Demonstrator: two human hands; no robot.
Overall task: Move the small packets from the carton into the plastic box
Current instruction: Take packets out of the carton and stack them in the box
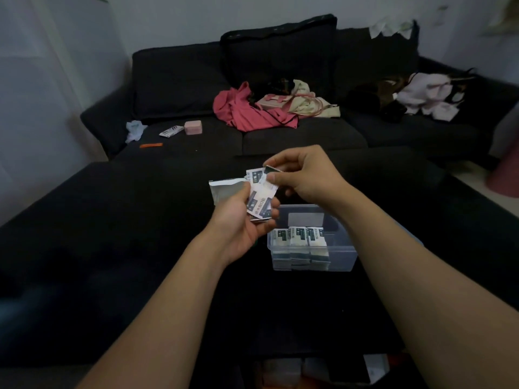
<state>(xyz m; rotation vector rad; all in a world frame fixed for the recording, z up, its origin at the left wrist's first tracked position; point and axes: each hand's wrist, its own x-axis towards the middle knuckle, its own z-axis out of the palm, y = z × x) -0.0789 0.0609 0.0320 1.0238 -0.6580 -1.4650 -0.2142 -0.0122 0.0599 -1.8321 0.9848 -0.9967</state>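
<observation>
Right hand (304,175) pinches one packet (273,170) in its grip at frame centre. Left hand (241,220) clamps the carton (224,189) and fanned packets (259,203). Just below right, the plastic box (341,252) holds stacked packets (297,237) on the dark sofa (140,220).

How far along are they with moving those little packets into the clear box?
Well underway. The plastic box already holds three stacks of packets, with bare space on its right. The left hand holds the carton and a fan of packets; the right hand pinches one packet. Those remain; the carton's inside isn't visible.
</observation>
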